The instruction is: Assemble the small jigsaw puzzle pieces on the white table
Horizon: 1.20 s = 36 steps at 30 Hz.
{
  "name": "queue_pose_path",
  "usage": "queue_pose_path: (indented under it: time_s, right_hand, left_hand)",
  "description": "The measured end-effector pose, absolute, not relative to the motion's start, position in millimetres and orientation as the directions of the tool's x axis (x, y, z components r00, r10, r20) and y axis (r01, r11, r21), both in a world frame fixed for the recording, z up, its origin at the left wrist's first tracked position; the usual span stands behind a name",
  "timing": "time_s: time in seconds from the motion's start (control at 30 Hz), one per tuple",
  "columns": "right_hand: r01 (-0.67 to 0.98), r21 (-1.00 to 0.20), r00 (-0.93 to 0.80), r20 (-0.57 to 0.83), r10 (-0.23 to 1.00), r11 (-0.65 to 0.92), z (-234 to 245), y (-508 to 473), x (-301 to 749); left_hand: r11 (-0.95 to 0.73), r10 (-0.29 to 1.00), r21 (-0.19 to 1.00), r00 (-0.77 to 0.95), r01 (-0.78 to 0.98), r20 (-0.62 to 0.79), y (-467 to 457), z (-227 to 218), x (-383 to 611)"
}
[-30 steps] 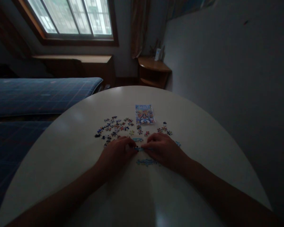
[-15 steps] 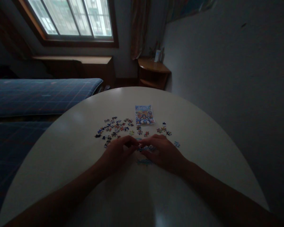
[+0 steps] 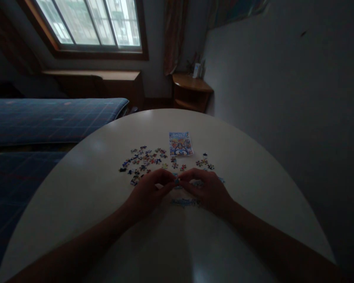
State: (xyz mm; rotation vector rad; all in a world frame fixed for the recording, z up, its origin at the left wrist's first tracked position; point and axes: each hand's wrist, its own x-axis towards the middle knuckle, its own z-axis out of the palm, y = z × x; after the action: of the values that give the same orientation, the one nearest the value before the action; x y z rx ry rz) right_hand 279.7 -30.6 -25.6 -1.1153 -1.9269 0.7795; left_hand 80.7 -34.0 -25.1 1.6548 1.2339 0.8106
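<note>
My left hand (image 3: 153, 188) and my right hand (image 3: 209, 189) meet over the middle of the table. Thumb and fingers of both pinch a small light-blue jigsaw piece (image 3: 177, 180), mostly hidden by the fingertips; whether it is one piece or joined ones I cannot tell. Just in front of the hands lies a short strip of bluish jigsaw pieces (image 3: 183, 202). More bluish pieces (image 3: 198, 183) show partly beneath my right hand. Beyond the fingers, a few loose pieces (image 3: 175, 166) lie below a colourful picture sheet (image 3: 180, 144).
A spread of loose jigsaw pieces (image 3: 144, 159) covers the table's left middle. A smaller cluster (image 3: 205, 162) lies to the right. The round white table (image 3: 106, 236) stands beside a blue plaid mattress (image 3: 53, 122) and a wall. Behind it is a corner shelf (image 3: 191, 82).
Both hands have come up slightly off the bluish pieces, fingertips now together on the small piece. My right hand has shifted a little right, uncovering more of the front strip.
</note>
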Motion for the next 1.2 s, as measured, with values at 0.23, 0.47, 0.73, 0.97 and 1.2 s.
queue_pose_path:
  time_s: [0.23,0.47,0.73,0.97,1.2]
  right_hand:
    - [0.440,-0.762,-0.390,0.314,0.866,0.475,-29.4,-33.0,281.2]
    - [0.494,-0.685,-0.395,0.371,0.840,0.535,-31.3,-32.8,279.7]
    - [0.547,-0.615,-0.394,0.409,0.823,0.568,-32.7,-34.3,277.8]
    - [0.544,-0.585,-0.442,0.410,0.798,0.602,-32.4,-33.2,279.3]
    - [0.606,-0.440,-0.539,0.385,0.749,0.663,-36.6,-27.0,284.6]
  left_hand:
    - [-0.116,0.956,0.915,0.293,0.387,-0.003,-33.4,-25.3,79.1]
    - [-0.082,0.945,0.931,0.323,0.355,-0.040,-32.8,-25.3,79.7]
    - [-0.082,0.935,0.932,0.351,0.352,-0.050,-35.0,-24.0,80.6]
    - [-0.154,0.944,0.891,0.330,0.427,0.005,-32.1,-24.5,77.2]
    - [-0.212,0.957,0.635,0.288,0.743,-0.017,-30.2,-29.3,70.9]
